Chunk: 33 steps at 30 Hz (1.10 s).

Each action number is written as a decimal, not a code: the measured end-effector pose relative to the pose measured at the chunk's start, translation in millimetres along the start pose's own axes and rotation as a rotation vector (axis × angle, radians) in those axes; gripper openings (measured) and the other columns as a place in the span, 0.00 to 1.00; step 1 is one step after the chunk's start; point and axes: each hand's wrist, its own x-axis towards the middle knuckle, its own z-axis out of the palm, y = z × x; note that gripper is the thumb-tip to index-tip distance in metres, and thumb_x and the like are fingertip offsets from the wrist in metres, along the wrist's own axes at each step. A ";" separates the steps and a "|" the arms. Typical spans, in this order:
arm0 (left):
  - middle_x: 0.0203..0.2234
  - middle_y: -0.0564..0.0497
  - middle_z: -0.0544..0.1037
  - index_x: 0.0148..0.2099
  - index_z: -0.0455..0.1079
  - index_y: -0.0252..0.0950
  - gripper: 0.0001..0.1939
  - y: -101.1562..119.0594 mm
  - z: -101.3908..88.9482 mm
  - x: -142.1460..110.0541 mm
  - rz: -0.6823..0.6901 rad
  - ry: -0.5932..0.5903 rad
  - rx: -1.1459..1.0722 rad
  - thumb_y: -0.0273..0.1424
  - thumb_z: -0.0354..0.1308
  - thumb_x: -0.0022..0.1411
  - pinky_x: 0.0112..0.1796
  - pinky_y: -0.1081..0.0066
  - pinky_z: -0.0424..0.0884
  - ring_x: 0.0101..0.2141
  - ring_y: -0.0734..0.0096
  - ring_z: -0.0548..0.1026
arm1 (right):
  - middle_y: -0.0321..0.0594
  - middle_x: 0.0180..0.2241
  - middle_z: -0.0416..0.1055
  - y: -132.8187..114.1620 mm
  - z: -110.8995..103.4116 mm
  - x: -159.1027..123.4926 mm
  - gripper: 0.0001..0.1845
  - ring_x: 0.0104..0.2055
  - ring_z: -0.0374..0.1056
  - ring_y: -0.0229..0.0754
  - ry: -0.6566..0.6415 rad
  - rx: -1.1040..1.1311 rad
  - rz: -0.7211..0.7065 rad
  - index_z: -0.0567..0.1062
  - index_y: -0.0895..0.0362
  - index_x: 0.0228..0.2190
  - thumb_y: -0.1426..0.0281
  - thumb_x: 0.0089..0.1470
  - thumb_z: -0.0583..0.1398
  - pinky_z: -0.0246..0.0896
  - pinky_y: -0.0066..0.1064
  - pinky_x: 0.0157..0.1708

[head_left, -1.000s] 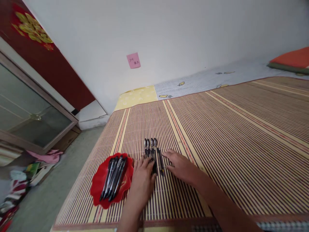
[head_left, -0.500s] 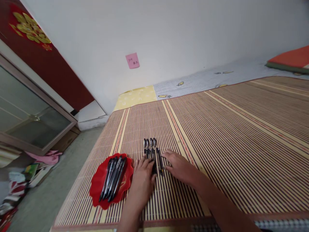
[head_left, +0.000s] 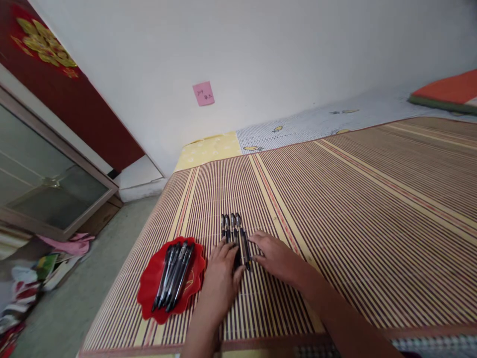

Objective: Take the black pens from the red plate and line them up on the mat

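Several black pens (head_left: 235,229) lie side by side in a row on a striped bamboo mat (head_left: 335,214). My left hand (head_left: 220,275) rests flat on the left part of the row, fingers stretched over the pens. My right hand (head_left: 274,254) lies flat to the right of the row, fingertips touching the outermost pen. Neither hand grips anything. A red scalloped plate (head_left: 151,288) to the left holds several more black pens (head_left: 173,274).
The mat covers a bed with a yellow and checked sheet (head_left: 261,139) along the white wall. A pink note (head_left: 203,93) is stuck on the wall. An orange cushion (head_left: 447,92) lies far right. Cloth clutter (head_left: 40,268) covers the floor at left, below a glass door.
Both hands stay on the row of pens, almost still. The view has shifted slightly; the pens look a little more closely aligned.
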 end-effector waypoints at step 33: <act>0.57 0.44 0.75 0.56 0.75 0.39 0.20 -40.9 -30.5 133.7 0.067 -0.221 0.176 0.31 0.64 0.61 0.62 0.49 0.59 0.63 0.49 0.63 | 0.49 0.47 0.75 16.7 -92.5 -35.7 0.16 0.44 0.73 0.47 1.051 0.237 -0.030 0.75 0.58 0.48 0.64 0.63 0.59 0.76 0.40 0.35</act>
